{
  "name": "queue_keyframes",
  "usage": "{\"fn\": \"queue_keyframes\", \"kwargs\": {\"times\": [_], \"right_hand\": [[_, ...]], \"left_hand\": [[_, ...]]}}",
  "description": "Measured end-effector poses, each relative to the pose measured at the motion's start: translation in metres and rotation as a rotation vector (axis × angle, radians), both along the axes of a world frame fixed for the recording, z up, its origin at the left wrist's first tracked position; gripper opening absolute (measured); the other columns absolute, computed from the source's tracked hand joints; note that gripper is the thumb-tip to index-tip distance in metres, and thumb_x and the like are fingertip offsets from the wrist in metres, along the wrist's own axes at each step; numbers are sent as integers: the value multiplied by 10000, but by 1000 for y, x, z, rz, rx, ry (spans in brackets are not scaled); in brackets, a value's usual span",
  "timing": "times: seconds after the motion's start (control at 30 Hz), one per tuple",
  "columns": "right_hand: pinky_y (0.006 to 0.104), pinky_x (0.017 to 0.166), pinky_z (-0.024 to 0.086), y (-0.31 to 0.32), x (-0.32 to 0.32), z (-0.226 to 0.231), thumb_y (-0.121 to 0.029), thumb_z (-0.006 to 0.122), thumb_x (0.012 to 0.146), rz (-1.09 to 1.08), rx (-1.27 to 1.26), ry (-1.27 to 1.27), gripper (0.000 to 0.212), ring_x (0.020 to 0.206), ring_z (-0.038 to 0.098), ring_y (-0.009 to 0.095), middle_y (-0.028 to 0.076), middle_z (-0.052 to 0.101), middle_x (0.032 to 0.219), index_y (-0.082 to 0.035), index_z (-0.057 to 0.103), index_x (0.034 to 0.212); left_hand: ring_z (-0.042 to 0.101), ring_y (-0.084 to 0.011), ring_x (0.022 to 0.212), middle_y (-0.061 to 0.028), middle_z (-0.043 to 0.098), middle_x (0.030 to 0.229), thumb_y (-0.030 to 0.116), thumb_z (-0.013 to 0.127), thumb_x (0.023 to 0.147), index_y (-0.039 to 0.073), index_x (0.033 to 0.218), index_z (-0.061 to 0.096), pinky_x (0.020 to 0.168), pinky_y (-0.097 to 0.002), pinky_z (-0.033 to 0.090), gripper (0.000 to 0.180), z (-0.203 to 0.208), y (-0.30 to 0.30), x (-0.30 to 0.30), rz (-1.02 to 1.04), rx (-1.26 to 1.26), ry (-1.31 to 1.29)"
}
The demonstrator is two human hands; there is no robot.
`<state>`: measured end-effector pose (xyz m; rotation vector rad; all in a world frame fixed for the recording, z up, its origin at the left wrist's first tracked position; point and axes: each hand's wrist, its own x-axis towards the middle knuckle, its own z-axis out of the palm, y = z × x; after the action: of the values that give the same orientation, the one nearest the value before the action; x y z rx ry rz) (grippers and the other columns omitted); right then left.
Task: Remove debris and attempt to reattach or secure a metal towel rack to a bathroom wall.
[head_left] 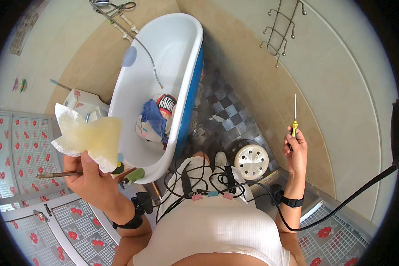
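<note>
My left hand (93,179) is closed, pinching a white paper towel (91,135) with a wide yellowish stain. The same hand grips a thin brown rod (60,174) that sticks out to the left. A yellow-and-black piece (119,167) shows on the hand's other side; whether it belongs to the rod I cannot tell. My right hand (296,148) is wrapped round a screwdriver (294,128) with a yellow and black handle, its slim metal shaft pointing up and away. Near my left wrist, a green cylindrical object (134,175) sits at the tub's near end.
A white bathtub (191,31) with a blue outside holds bundled cloths (154,117) and a shower hose (150,55). A round white stool (251,162) stands on the checkered floor (228,115). A metal hook rack (281,33) hangs on the right wall. Black cables (341,208) cross my lap and right arm.
</note>
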<state>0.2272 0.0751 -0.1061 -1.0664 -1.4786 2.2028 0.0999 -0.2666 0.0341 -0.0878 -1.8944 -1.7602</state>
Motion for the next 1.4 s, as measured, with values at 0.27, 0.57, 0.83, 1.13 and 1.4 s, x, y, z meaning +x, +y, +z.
{"fn": "queue_keyframes", "kwargs": {"times": [0.27,0.57,0.83,1.13,1.4], "right_hand": [[168,440,284,9,-49,18,-130,467,816,203,36,-29,252,495,366,39,-19,479,682,-16,501,1037],[182,499,328,16,-102,26,-116,475,800,120,256,-123,188,558,425,61,-6,494,680,-5,537,939],[186,490,353,6,-137,56,-119,498,788,72,355,-202,202,538,447,77,12,504,679,-13,524,957],[180,413,353,5,-136,75,-85,488,766,189,348,-270,240,450,428,58,35,552,663,4,523,987],[167,441,313,0,-104,60,-120,503,776,192,313,-227,240,487,400,44,18,530,649,-11,525,989]], "left_hand": [[563,-115,688,-113,585,837,43,526,797,-74,951,500,599,-213,453,195,-8,3,-50,-169,87,-5],[453,-45,491,-50,567,679,16,567,766,-47,891,543,439,-151,347,142,-28,69,-183,-326,279,-78],[406,-32,429,-37,537,590,29,601,717,-31,819,575,399,-160,298,121,-19,125,-276,-404,256,-138],[405,-37,450,-58,552,689,45,514,773,-55,914,539,352,-146,272,175,-26,106,-274,-497,266,-136],[390,-36,415,-38,537,600,62,597,753,-38,858,559,383,-153,278,150,-22,94,-237,-377,288,-114]]}}
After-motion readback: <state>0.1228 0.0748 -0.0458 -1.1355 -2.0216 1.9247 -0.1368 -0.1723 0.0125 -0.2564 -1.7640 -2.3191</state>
